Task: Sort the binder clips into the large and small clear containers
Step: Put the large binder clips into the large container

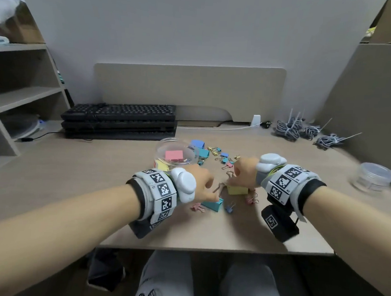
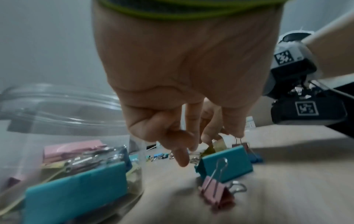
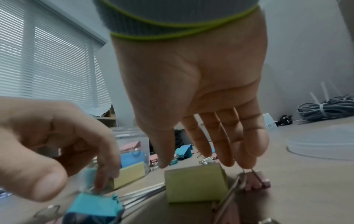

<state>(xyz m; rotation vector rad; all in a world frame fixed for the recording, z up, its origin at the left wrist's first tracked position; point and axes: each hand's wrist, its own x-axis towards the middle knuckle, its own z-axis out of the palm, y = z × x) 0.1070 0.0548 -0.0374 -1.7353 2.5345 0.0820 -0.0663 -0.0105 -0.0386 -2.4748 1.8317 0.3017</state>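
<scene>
A large teal binder clip (image 1: 212, 205) (image 2: 226, 163) (image 3: 93, 209) lies near the desk's front. My left hand (image 1: 214, 196) (image 2: 206, 145) (image 3: 76, 183) hangs over it, fingers loosely curled; the index tip touches its top and the thumb stays apart. Just right of it sits a large yellow clip (image 1: 237, 190) (image 3: 195, 184). My right hand (image 1: 231, 179) (image 3: 197, 162) hovers above that with straight fingers, holding nothing. The large clear container (image 1: 160, 150) (image 2: 67, 106) behind my left hand holds pink, yellow and teal clips. The small clear container (image 1: 372, 178) stands far right.
Small pink (image 1: 197, 208) (image 2: 216, 192) and blue (image 1: 229, 208) clips lie around the teal one. More loose clips (image 1: 212, 153) are scattered behind the hands. Stacked black keyboards (image 1: 120, 120) sit at the back left, grey cable bundles (image 1: 305, 131) at the back right.
</scene>
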